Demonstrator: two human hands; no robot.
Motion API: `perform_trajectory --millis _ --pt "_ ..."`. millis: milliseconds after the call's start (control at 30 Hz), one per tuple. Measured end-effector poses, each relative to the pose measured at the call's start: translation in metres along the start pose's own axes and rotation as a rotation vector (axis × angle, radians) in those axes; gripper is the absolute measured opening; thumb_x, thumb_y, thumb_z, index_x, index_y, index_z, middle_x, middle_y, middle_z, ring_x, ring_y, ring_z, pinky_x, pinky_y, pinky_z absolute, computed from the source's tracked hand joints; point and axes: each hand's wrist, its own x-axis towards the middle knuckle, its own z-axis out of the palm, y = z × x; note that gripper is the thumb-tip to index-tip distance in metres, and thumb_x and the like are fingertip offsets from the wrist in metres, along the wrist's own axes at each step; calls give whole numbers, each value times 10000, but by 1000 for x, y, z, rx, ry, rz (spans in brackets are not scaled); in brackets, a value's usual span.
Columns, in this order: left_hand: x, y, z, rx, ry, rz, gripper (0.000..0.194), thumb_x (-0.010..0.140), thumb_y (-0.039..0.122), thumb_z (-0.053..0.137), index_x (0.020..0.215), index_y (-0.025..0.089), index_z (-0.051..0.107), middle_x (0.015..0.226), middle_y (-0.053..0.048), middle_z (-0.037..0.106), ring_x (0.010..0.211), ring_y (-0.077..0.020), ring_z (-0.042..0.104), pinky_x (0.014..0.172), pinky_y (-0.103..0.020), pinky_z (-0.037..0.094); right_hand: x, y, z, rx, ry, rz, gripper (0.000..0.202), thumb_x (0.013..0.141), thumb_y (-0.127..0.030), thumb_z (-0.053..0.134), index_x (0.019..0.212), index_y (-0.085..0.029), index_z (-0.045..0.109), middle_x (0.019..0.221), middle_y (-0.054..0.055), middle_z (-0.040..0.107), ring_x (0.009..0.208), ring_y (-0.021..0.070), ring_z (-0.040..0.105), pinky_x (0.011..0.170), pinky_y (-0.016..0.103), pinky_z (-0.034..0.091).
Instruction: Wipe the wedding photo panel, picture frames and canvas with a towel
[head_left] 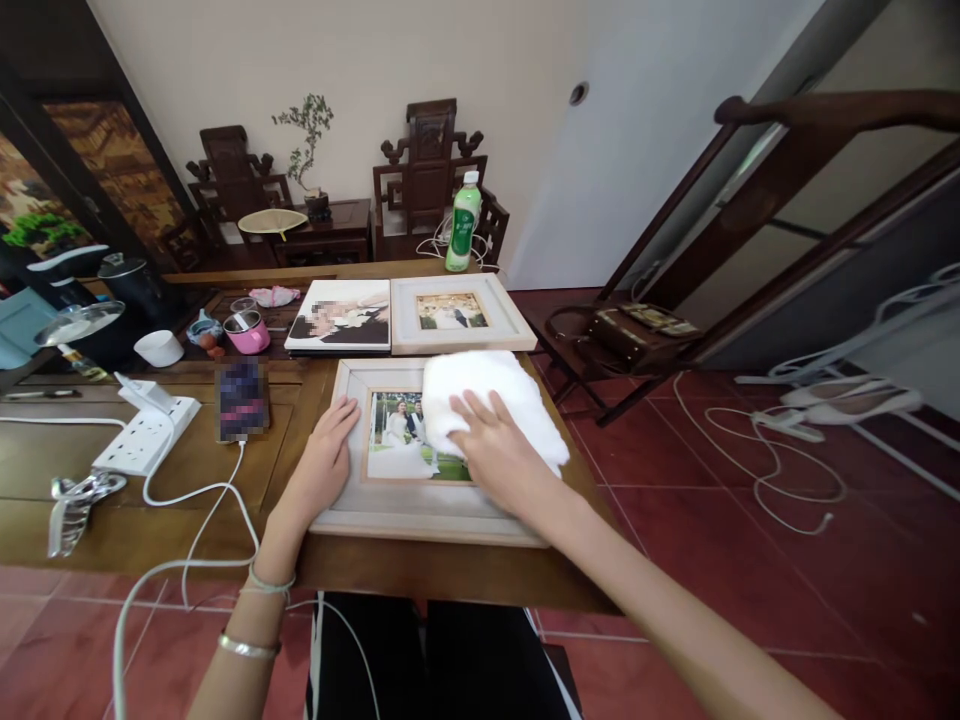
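Note:
A pale picture frame point(427, 510) lies flat near the table's front edge, with a photo of a couple in white and dark clothes inside it. My left hand point(324, 455) grips its left side, fingers bent over the rim. On its right part sits a thick, folded white cloth point(502, 385), covering some of the photo and the right rim. My right hand point(499, 450) presses down on this cloth with its fingers a little apart, holding it against the frame. Behind are a second pale frame point(517, 315) and a photo album point(337, 345), side by side.
Left on the table are a white power strip point(142, 445), a phone point(241, 400) on a cable, a silvery clip point(75, 510), a pink cup point(247, 335) and a white cup point(159, 348). A green bottle point(463, 225) stands behind. To the right is a wooden chair point(622, 345).

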Motion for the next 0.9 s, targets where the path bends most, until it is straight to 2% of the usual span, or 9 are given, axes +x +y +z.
perform_trajectory --millis 100,200,333,400,500,667,733,833,900 --pt "0 -2 2 10 19 2 520 881 90 347 1380 165 473 1440 -120 470 1404 -222 327 1169 -482 262 -43 -23 -9 65 -35 -41 367 710 -15 508 986 -130 721 1376 217 501 1324 383 385 1088 582 267" --pt "-1 -3 5 29 26 12 504 893 104 345 1376 155 476 1441 -130 466 1401 -230 333 1165 -489 268 -82 -39 -14 175 11 -129 364 652 -19 520 894 -192 728 1337 176 553 1290 360 444 1064 549 341" --pt "0 -3 4 48 12 20 475 917 131 332 1368 131 483 1445 -146 458 1404 -238 325 1164 -491 270 -99 -50 -11 270 68 -169 360 667 -6 493 842 -224 721 1365 141 535 1313 335 424 1061 531 366" --pt "0 -2 3 52 -7 23 472 924 134 323 1369 122 481 1450 -150 450 1410 -242 314 1166 -491 263 -90 -50 -7 266 57 -129 382 684 8 472 888 -200 718 1391 160 502 1346 347 368 1073 562 336" --pt "0 -1 1 50 -29 23 481 923 127 324 1381 137 469 1459 -142 440 1418 -246 296 1169 -497 252 -59 -40 -3 221 22 -59 407 708 14 463 1003 -136 699 1413 210 460 1373 366 307 1100 599 257" --pt "0 0 0 64 -33 24 488 916 122 334 1387 140 462 1459 -144 437 1416 -252 300 1168 -485 263 12 -1 3 77 52 -9 426 752 -15 486 1149 -67 632 1462 231 386 1392 364 265 1124 571 206" --pt "1 1 0 83 -36 22 476 927 137 326 1384 120 461 1454 -158 439 1413 -255 304 1165 -483 270 36 14 5 23 56 -18 431 765 -20 488 1175 -58 617 1476 232 363 1397 382 239 1115 603 183" --pt "1 4 1 128 -34 7 462 948 187 332 1391 118 445 1454 -162 438 1410 -261 309 1156 -498 282 52 21 7 -12 3 -41 458 766 4 469 1199 -60 606 1488 231 342 1399 411 205 1091 653 162" --pt "1 5 1 166 -40 -5 465 958 227 345 1401 114 424 1469 -165 419 1411 -266 306 1152 -503 286 47 16 5 -3 -51 -59 473 763 30 443 1194 -68 611 1491 227 338 1402 405 200 1088 653 171"
